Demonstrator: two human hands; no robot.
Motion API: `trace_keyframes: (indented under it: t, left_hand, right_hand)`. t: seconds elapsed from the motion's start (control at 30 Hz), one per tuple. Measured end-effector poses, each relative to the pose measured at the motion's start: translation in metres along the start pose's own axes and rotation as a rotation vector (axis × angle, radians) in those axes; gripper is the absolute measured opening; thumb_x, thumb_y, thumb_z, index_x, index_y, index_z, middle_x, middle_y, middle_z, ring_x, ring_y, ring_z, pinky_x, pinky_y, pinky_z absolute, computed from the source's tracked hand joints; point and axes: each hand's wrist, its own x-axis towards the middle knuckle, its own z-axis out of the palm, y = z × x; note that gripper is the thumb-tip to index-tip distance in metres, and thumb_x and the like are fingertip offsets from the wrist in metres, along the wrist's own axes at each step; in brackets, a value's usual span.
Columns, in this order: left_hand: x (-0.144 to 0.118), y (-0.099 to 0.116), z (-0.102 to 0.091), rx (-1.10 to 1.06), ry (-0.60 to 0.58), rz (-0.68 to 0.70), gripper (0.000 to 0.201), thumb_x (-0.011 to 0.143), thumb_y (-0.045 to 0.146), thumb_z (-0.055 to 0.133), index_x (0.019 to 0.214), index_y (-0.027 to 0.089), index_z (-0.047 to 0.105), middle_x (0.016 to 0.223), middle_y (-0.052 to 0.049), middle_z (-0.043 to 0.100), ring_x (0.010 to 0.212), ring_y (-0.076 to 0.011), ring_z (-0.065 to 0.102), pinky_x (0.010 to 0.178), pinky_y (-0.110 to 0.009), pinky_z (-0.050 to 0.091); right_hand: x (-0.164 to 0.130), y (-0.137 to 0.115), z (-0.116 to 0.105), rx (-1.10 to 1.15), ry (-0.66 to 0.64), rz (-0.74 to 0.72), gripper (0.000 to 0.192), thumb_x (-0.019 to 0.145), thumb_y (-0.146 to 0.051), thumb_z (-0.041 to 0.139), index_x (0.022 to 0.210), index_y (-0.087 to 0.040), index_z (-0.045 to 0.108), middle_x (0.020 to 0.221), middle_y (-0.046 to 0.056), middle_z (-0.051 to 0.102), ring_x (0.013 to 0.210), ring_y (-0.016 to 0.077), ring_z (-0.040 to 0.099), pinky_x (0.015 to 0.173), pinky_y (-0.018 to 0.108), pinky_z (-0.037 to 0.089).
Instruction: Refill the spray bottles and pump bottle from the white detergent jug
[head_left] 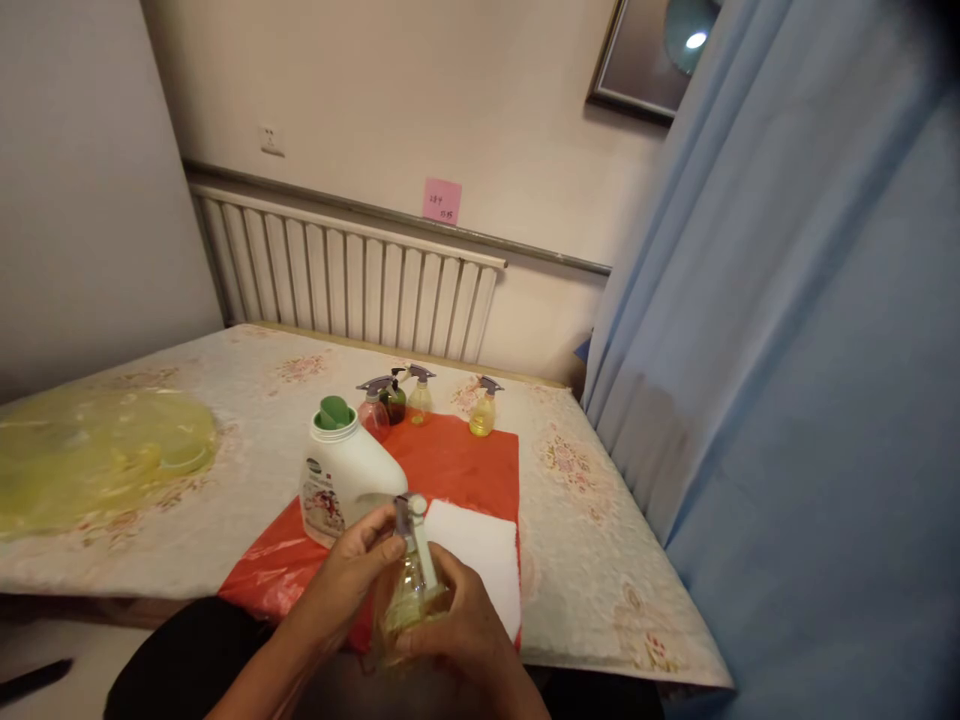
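Between my hands, in front of the bed's near edge, is a clear yellowish spray bottle [411, 600] with a grey and white trigger head. The fingers of my left hand [358, 562] pinch the spray head near its neck. Wrapped round the bottle's body is my right hand [469, 615]. Just beyond my left hand a white jug [352, 480] stands on a red plastic sheet [465, 460], with a green scoop-like piece [334, 411] in its mouth. A folded white cloth [480, 560] lies on the sheet beyond my right hand.
Several bottles stand behind the jug: a pink spray bottle [373, 415], a dark green pump bottle [395, 400], a pale spray bottle [420, 400] and a yellow spray bottle [483, 413]. Yellow film [105, 450] lies left. A blue curtain [787, 350] hangs right; a radiator [345, 270] lines the wall.
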Motion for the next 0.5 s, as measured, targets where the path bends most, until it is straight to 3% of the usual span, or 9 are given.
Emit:
trace_keyframes:
  t: [0.13,0.23,0.37,0.5]
  left_hand:
    - [0.0,-0.003,-0.002,-0.031,0.018,0.011,0.03,0.076,0.031,0.082,0.101,0.024,0.067,0.09,0.001,0.071,0.081,-0.0147,0.064,0.074,-0.023,0.05]
    - [0.001,-0.003,-0.003,-0.014,-0.032,-0.002,0.024,0.078,0.033,0.08,0.095,0.022,0.066,0.084,0.002,0.068,0.076,-0.0135,0.063,0.07,-0.023,0.05]
    - [0.0,0.006,-0.002,0.013,-0.135,-0.11,0.026,0.076,0.035,0.081,0.093,0.02,0.068,0.082,-0.001,0.069,0.07,-0.0154,0.064,0.064,-0.025,0.05]
    - [-0.003,0.014,0.002,0.023,-0.142,-0.183,0.028,0.073,0.036,0.083,0.089,0.015,0.072,0.077,-0.005,0.072,0.063,-0.0159,0.063,0.061,-0.026,0.05]
  right_hand:
    - [0.001,0.002,-0.001,0.074,-0.039,0.0,0.076,0.044,-0.024,0.093,0.116,-0.021,0.069,0.086,-0.003,0.069,0.068,0.0116,0.055,0.059,0.021,0.041]
    - [0.001,0.007,-0.003,0.122,-0.066,0.014,0.082,0.043,-0.025,0.095,0.12,-0.02,0.068,0.089,-0.002,0.071,0.07,0.0127,0.058,0.061,0.021,0.043]
    - [0.0,0.015,-0.006,0.184,-0.11,0.069,0.087,0.037,-0.025,0.097,0.119,-0.017,0.068,0.091,0.002,0.073,0.072,0.0159,0.063,0.064,0.024,0.047]
    - [-0.002,0.019,-0.007,0.261,-0.165,0.096,0.082,0.034,-0.028,0.099,0.11,-0.015,0.071,0.087,0.002,0.073,0.072,0.0173,0.065,0.067,0.026,0.048]
